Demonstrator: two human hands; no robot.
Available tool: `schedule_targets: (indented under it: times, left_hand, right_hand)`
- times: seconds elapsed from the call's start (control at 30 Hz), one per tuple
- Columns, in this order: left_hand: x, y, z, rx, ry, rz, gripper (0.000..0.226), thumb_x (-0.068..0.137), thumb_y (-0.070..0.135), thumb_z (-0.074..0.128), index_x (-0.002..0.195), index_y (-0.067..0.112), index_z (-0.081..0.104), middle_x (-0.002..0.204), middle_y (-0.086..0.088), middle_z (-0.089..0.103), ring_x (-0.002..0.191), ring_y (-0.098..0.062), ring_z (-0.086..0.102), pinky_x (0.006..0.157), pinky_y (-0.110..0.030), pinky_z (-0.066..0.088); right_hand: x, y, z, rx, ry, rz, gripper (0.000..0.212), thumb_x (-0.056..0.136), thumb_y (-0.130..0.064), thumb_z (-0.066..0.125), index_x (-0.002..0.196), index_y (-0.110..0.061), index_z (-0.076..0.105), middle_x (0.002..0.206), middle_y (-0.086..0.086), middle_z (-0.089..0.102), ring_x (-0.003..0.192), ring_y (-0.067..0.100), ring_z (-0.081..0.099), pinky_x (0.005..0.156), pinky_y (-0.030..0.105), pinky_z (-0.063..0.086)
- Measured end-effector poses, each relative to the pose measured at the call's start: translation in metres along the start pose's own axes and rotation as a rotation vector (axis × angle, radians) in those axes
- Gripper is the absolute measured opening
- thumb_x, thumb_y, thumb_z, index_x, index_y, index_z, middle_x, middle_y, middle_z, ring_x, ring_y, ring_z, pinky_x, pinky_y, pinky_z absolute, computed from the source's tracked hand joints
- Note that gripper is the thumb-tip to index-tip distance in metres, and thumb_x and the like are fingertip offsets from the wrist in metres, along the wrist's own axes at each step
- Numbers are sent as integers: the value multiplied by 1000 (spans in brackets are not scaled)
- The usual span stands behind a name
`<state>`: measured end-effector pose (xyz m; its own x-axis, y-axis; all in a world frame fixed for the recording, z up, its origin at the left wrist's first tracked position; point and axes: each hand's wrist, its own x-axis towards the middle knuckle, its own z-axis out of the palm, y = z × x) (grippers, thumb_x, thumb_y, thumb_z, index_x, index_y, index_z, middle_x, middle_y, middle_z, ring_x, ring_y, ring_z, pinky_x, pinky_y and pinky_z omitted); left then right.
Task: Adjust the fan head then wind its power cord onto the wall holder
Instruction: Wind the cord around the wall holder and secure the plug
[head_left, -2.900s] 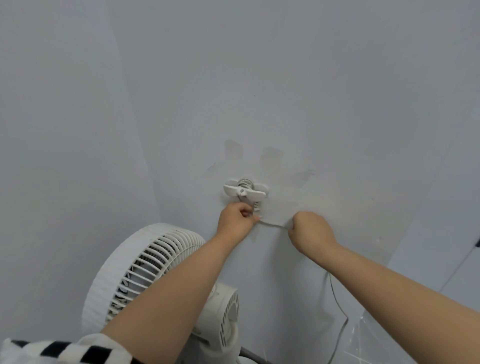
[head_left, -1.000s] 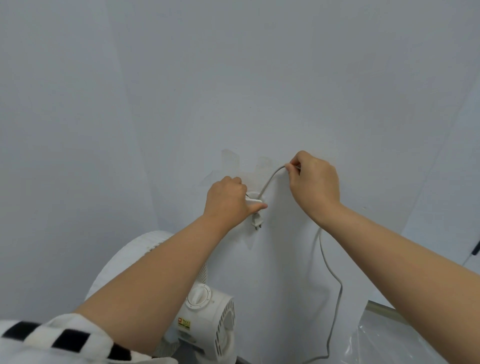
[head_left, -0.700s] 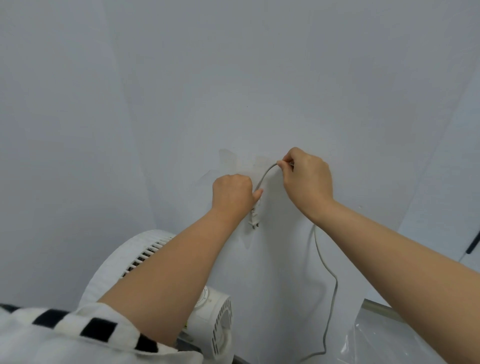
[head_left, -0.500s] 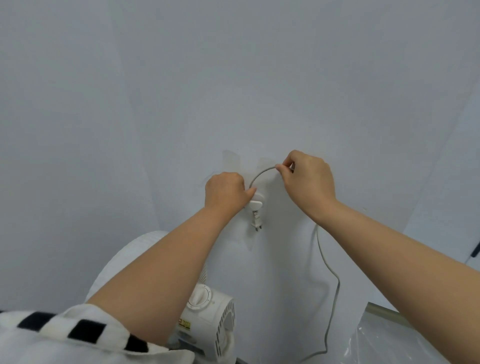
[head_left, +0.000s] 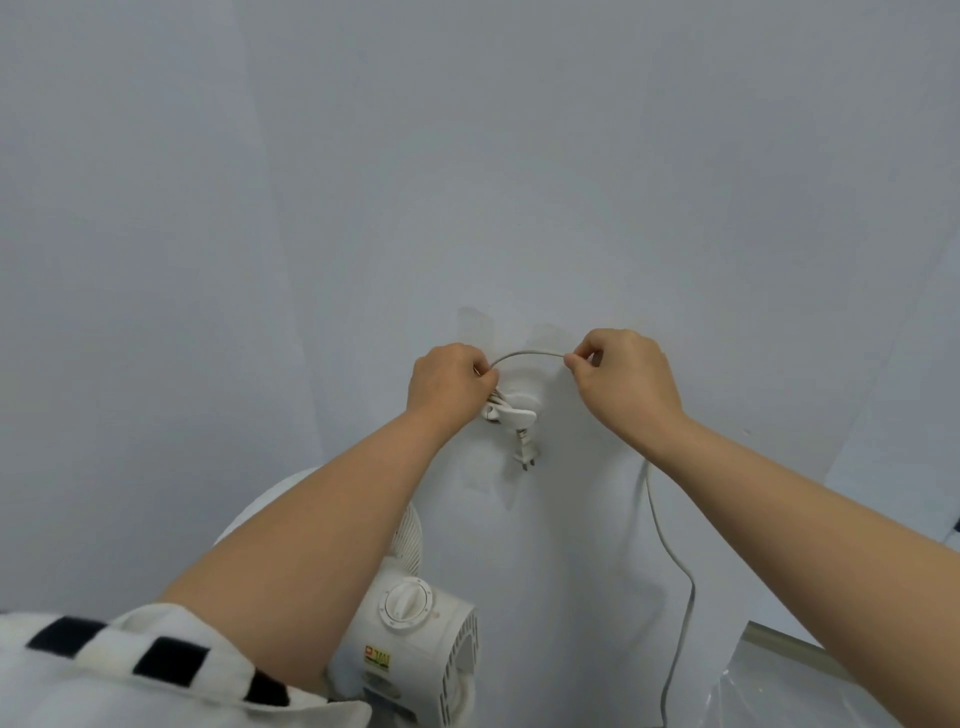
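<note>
A small white wall holder (head_left: 514, 414) sticks out of the pale wall, with turns of grey power cord (head_left: 530, 354) wound behind it. The plug (head_left: 524, 453) dangles just under the holder. My left hand (head_left: 449, 382) holds the cord against the holder's left side. My right hand (head_left: 621, 382) pinches the cord between thumb and forefinger to the holder's upper right, so the cord arches between both hands. The rest of the cord hangs down at the right. The white fan (head_left: 410, 634) stands below, its head partly hidden by my left arm.
Patches of clear tape (head_left: 470, 322) mark the wall around the holder. A sheet of clear plastic (head_left: 810, 691) lies at the bottom right. A wall corner runs down on the left.
My right hand has carried the cord from under the holder up and over it. My left hand has stayed at the holder. The arch of cord between both hands has widened.
</note>
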<state>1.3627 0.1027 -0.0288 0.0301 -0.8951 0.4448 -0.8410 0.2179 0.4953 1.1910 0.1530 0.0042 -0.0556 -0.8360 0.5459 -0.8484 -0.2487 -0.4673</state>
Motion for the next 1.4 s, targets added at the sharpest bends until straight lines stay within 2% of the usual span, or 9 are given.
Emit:
schedule_targets:
  times: [0.13, 0.37, 0.47, 0.57, 0.67, 0.73, 1.03, 1.17, 1.4]
  left_hand:
    - [4, -3, -4, -76, -27, -70, 18, 83, 19, 56, 76, 11, 71, 85, -6, 72, 87, -24, 63, 73, -29, 46]
    - [8, -13, 2, -436, 6, -246, 20, 74, 9, 61, 55, 17, 64, 66, -6, 70, 71, -25, 70, 75, -42, 58]
    - [9, -15, 7, -470, 54, -254, 18, 75, 10, 63, 58, 15, 64, 64, -4, 68, 68, -22, 67, 72, -34, 57]
    - [11, -19, 8, -428, 84, -229, 21, 79, 20, 67, 58, 17, 62, 59, 6, 59, 62, -13, 54, 60, -23, 43]
    - [12, -27, 9, -425, 75, -220, 25, 80, 27, 68, 58, 18, 62, 58, 8, 58, 59, -10, 52, 59, -21, 41]
    - [13, -34, 9, -418, 65, -211, 25, 79, 30, 68, 59, 16, 66, 61, 6, 62, 63, -13, 57, 65, -26, 47]
    - [7, -36, 15, -388, 138, -260, 23, 79, 30, 59, 65, 14, 67, 68, -1, 69, 68, -23, 67, 74, -40, 56]
    - [6, -37, 20, -477, 90, -369, 38, 83, 33, 54, 65, 2, 67, 64, -11, 69, 67, -30, 68, 72, -44, 58]
    - [5, -37, 18, -698, 48, -534, 23, 81, 22, 63, 69, 2, 64, 61, -17, 65, 46, -22, 63, 66, -39, 61]
  right_hand:
    - [-1, 4, 2, 41, -32, 55, 24, 91, -27, 57, 81, -8, 68, 60, -7, 52, 70, 21, 55, 64, 27, 39]
    - [-7, 2, 9, 73, -96, 46, 26, 92, -23, 52, 81, -6, 68, 64, 3, 60, 65, 22, 57, 60, 28, 41]
    - [-8, 4, 10, 191, -194, 80, 25, 91, -14, 49, 74, -13, 67, 52, -4, 49, 50, 14, 44, 50, 25, 34]
    - [-6, 4, 12, 351, -281, 139, 31, 91, -10, 47, 67, -19, 64, 51, 3, 51, 45, 12, 41, 49, 22, 34]
    - [-6, 0, 15, 436, -357, 171, 28, 92, -7, 46, 72, -14, 64, 51, 6, 52, 34, 5, 38, 40, 16, 31]
    - [-8, -3, 18, 462, -408, 173, 27, 92, -6, 45, 74, -11, 64, 52, 7, 53, 36, 11, 38, 39, 21, 31]
    - [-14, -3, 22, 424, -487, 159, 23, 89, -6, 46, 76, -3, 65, 52, 10, 54, 37, 17, 38, 37, 18, 31]
    - [-14, -6, 25, 414, -522, 131, 22, 89, -6, 48, 74, -7, 65, 52, 8, 55, 33, 11, 40, 39, 16, 34]
    - [-12, 2, 30, 334, -489, 119, 23, 90, -11, 51, 72, -11, 65, 50, 3, 55, 35, 11, 41, 39, 18, 35]
